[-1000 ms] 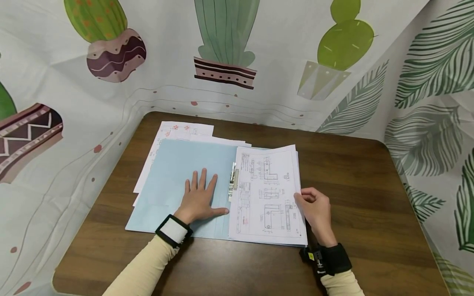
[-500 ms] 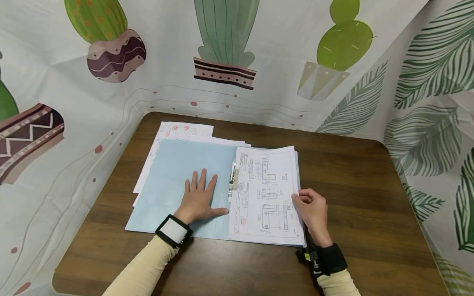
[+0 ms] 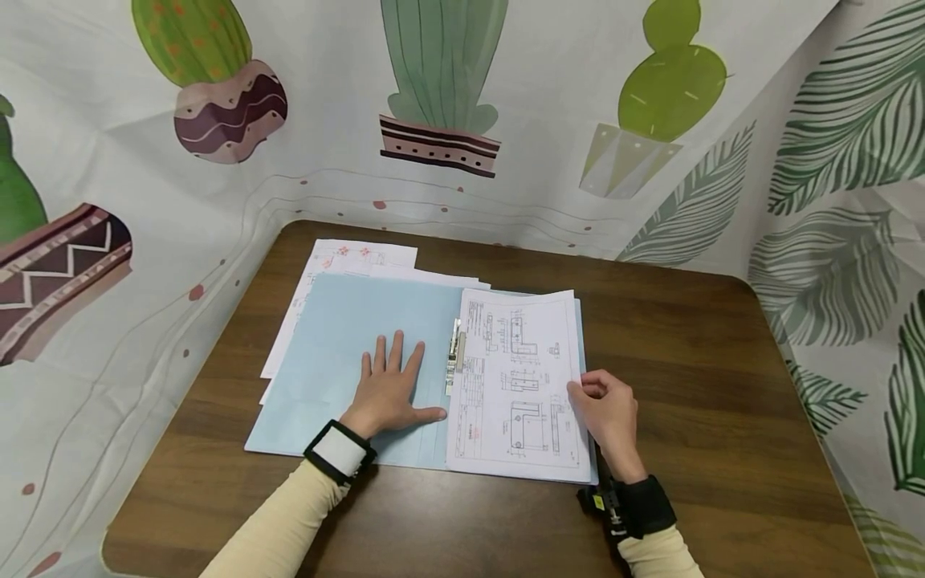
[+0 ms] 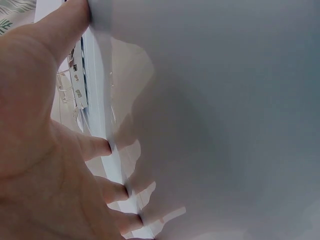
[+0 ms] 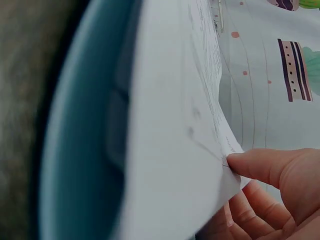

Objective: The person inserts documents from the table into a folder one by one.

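Observation:
An open light blue folder (image 3: 340, 345) lies on the brown table (image 3: 686, 337). My left hand (image 3: 390, 385) rests flat, fingers spread, on its left cover (image 4: 225, 110), with the thumb near the metal clip (image 3: 455, 353). A sheet with technical drawings (image 3: 516, 385) lies on the folder's right half. My right hand (image 3: 607, 409) pinches this sheet's right edge (image 5: 200, 150) between thumb and curled fingers. In the right wrist view the blue folder cover (image 5: 85, 140) lies just under the sheet.
More white sheets (image 3: 340, 261) stick out from under the folder at the back left. Cloth printed with cacti and leaves (image 3: 448, 104) hangs close round the table on the back, left and right. Bare wood shows to the right of the folder.
The right hand has drawn the drawing sheet slightly left and down, so it lies flatter on the folder. The left hand has not moved.

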